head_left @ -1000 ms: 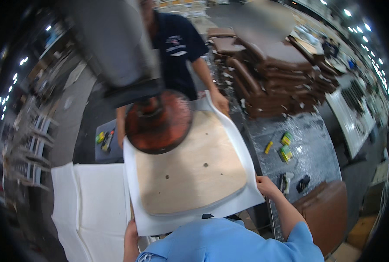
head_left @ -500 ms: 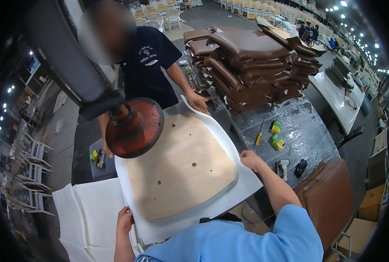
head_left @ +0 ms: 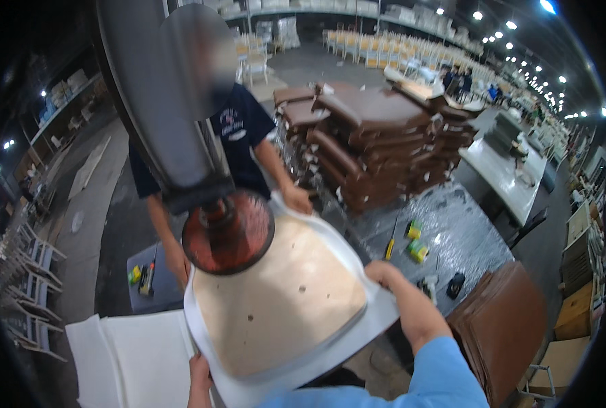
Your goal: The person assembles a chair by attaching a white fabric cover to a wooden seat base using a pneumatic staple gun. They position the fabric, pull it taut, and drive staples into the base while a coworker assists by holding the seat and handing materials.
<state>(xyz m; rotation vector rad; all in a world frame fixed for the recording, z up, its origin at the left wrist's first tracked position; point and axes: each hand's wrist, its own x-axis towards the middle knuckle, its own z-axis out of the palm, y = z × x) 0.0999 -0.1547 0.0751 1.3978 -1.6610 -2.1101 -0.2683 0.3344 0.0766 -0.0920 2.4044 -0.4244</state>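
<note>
A pale plywood seat panel [head_left: 282, 299] with several small holes lies on a larger white sheet of covering material [head_left: 374, 318], whose edges stick out around it. My right hand [head_left: 382, 273] is closed on the sheet's right edge. At the near left edge my left hand [head_left: 199, 370] is closed on the sheet too, its fingers partly hidden. A round red press disc [head_left: 226, 234] on a dark column hangs over the panel's far left part. Across from me, a co-worker's hand [head_left: 297, 200] holds the far edge of the sheet; the other [head_left: 178, 263] is by its left side.
Stacked brown covers [head_left: 378, 136] stand on the plastic-wrapped table [head_left: 446, 217] with a yellow screwdriver [head_left: 390, 248], small yellow-green boxes [head_left: 418, 251] and a staple gun [head_left: 428, 287]. White sheets [head_left: 146, 353] lie at left, brown sheets [head_left: 500, 326] at near right.
My view has tilted up and shifted, so panel, sheet and tables appear lower in the picture. Both my hands keep their hold on the sheet. The co-worker's hands stay by its far part.
</note>
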